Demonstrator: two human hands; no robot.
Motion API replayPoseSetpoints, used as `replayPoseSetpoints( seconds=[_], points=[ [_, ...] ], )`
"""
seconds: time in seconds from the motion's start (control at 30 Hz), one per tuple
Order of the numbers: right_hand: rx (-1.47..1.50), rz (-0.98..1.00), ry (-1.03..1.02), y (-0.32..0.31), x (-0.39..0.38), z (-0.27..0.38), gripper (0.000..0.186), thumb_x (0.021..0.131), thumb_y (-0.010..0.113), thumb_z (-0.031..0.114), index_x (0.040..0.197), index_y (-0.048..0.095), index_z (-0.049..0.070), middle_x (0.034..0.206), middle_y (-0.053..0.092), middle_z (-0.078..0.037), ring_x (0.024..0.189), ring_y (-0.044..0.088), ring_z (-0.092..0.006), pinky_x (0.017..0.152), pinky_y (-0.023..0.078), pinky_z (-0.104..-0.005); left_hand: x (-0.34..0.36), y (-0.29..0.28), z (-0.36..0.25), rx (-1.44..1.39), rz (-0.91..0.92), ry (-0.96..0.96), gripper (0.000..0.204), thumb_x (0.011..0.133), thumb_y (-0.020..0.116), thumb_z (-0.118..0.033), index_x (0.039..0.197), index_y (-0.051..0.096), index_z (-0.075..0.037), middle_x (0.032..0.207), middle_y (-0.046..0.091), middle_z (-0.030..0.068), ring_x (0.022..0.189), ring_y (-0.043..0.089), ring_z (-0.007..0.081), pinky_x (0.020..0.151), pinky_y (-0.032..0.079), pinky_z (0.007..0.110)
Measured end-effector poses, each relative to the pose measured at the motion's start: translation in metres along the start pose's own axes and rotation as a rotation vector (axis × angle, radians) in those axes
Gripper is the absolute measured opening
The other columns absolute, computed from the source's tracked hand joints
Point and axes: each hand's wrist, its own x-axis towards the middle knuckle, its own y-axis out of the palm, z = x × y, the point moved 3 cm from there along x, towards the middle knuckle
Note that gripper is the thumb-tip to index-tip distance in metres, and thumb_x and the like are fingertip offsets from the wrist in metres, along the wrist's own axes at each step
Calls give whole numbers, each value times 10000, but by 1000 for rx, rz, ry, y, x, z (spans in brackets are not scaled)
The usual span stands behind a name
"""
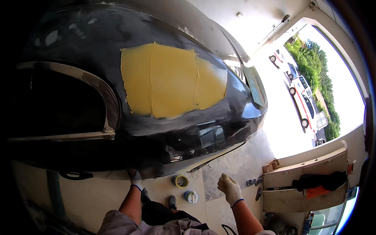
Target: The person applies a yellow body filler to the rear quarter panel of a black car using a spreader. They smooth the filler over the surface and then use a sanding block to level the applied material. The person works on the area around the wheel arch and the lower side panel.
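Observation:
A dark car body (pixel 176 133) fills the upper left, with a large patch of yellow filler (pixel 172 80) spread on its panel in overlapping bands. My left hand (pixel 136 181), in a white glove with a blue cuff, is at the car's lower edge; its fingers are mostly hidden there. My right hand (pixel 230 189), gloved alike, is raised over the floor, right of the car's lower edge. Its fingers are curled together, and nothing shows in them. Between the hands, an open can (pixel 180 181) with a yellowish rim and a second can (pixel 191 197) stand on the floor.
A greenish flat strip (pixel 253 86) sits at the car's right end. Cabinets (pixel 301 199) with dark and orange cloth (pixel 319 184) on them stand at right, shoes (pixel 258 192) and a small cardboard box (pixel 270 166) beside them. White vehicles (pixel 301 100) are outside the wide opening.

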Motion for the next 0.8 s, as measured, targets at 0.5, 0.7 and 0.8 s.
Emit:
replayPoseSetpoints(
  seconds=[0.5, 0.7, 0.8],
  points=[
    [573, 152, -201, 58, 177, 310, 928, 1040, 631, 648, 1544, 371, -86, 1529, 536, -232, 1374, 576, -383, 1079, 555, -450, -196, -163, -45, 837, 21, 258, 447, 1008, 769, -294, 1350, 701, -13, 1116, 744, 90, 915, 717, 184, 769, 600, 337],
    [211, 411, -739, 34, 237, 311, 416, 1136, 547, 190, 1456, 484, -67, 1337, 645, -182, 1211, 675, -254, 972, 621, -339, -361, -56, -65, 1040, 70, 379, 428, 1030, 728, -310, 1354, 722, -30, 1178, 758, 91, 1014, 734, 173, 833, 591, 325],
    [340, 439, -723, 43, 226, 302, 286, 1150, 531, 168, 1306, 607, -59, 1177, 735, -155, 1061, 740, -225, 895, 654, -320, -412, 22, -77, 1143, 166, 737, 373, 1069, 681, -264, 1347, 734, -20, 1254, 754, 92, 1126, 705, 171, 977, 561, 322]
  ],
)
